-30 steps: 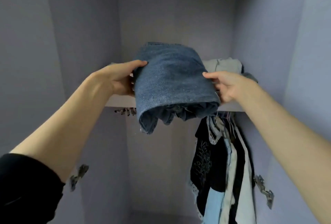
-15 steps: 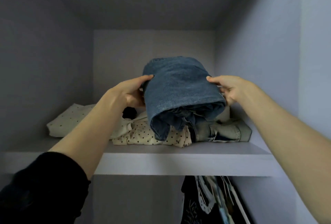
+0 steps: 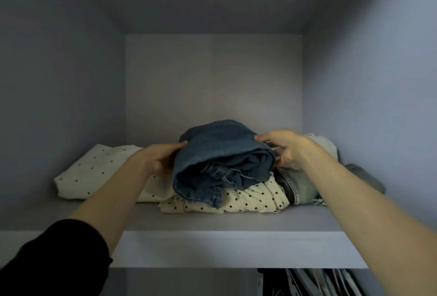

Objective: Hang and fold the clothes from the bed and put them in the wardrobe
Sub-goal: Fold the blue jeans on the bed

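Denim (image 3: 220, 151), folded, is gripped by both hands, left (image 3: 160, 157) and right (image 3: 287, 147), on the shelf (image 3: 236, 222) pile; release is called for next.

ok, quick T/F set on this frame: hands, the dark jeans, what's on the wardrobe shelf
1. Both hands hold the folded dark blue jeans, the left hand on one side and the right hand on the other. True.
2. The jeans rest on the bare shelf. False: they sit atop the polka-dot garment.
3. A lighter washed denim piece lies right of the jeans. True.
4. The shelf is otherwise bare left of the jeans. False: a cream dotted fabric lies there.
5. The left arm wears a white sleeve. False: a black sleeve.
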### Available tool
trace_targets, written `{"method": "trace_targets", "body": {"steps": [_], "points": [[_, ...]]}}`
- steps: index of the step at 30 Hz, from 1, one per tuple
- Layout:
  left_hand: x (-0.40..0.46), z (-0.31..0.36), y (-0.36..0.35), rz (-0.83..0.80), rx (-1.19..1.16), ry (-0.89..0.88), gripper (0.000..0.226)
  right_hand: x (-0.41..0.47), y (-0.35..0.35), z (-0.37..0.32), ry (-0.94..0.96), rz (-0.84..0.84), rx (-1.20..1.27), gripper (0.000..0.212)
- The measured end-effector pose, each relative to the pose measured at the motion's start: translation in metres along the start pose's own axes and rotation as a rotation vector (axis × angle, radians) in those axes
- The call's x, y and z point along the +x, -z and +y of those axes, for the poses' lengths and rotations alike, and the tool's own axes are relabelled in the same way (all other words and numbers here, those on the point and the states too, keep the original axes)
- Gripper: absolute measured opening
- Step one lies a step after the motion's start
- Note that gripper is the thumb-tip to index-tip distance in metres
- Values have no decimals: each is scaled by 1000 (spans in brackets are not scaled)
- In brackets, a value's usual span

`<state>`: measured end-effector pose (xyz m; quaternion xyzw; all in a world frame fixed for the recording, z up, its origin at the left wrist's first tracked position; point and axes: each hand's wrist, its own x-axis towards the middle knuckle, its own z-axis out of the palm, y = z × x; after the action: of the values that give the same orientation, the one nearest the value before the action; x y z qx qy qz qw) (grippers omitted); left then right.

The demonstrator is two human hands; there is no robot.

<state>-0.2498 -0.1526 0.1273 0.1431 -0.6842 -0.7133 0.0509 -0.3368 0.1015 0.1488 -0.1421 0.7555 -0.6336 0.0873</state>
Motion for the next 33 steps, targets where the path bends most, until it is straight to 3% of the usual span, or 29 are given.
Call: {"method": "trace_targets", "body": {"steps": [3,6,9,12,14,16,20,24,30,33], "points": [[4,-8,3,129,274,-51,46,11,-18,6,143,135,-128,23],[-3,0,-1,357,622,-327,40,6,-19,7,443,274,-349,27],[-24,8,-12,199,741,-629,43,-15,-26,12,782,225,-556,32],[-27,-21,-30,49,1163,-778,53,-25,-39,35,943,129,-840,34],[-21,-39,-34,119,1334,-887,59,-22,-40,41,964,117,-890,34],[-17,-44,-31,196,1347,-983,63,-18,-41,36,893,87,-827,34],[-7,-36,-22,200,1373,-982,73,-3,-50,26,785,56,-869,39],[6,-65,-18,198,1474,-894,61,1,-53,59,757,25,-1022,42],[-14,-58,-30,121,1376,-646,61,-12,-51,62,651,-30,-1071,47],[-35,-63,-33,122,1190,-674,59,-33,-46,65,683,-13,-1023,51]]}}
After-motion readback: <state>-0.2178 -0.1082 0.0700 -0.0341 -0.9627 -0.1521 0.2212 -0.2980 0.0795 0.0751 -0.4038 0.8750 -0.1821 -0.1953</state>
